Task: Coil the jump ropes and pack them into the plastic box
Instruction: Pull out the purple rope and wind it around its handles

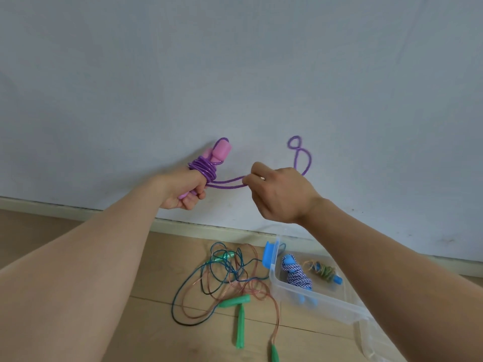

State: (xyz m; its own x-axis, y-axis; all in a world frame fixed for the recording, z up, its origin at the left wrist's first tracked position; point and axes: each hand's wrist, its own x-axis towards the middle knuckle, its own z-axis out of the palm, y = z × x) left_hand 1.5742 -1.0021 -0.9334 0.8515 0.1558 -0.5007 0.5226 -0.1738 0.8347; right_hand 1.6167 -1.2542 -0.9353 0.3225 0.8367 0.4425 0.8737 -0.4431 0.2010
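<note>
My left hand (183, 190) grips the two pink handles (218, 152) of a purple jump rope, held upright in front of the wall. Purple cord (202, 169) is wound in several turns around the handles just above my fist. My right hand (277, 192) pinches the loose doubled cord (227, 182) a little to the right, and the cord's free end (300, 152) curls up in a loop behind that hand. The clear plastic box (318, 304) stands on the floor at lower right. Inside it lie a coiled blue-and-white rope (295, 274) and a small coiled rope with blue handles (325, 271).
On the wooden floor left of the box lies a tangle of thin green and brown ropes (224, 278) with green handles (239, 325). A blue latch (269, 254) sits on the box's near end. The pale wall and skirting board (183, 226) run right behind.
</note>
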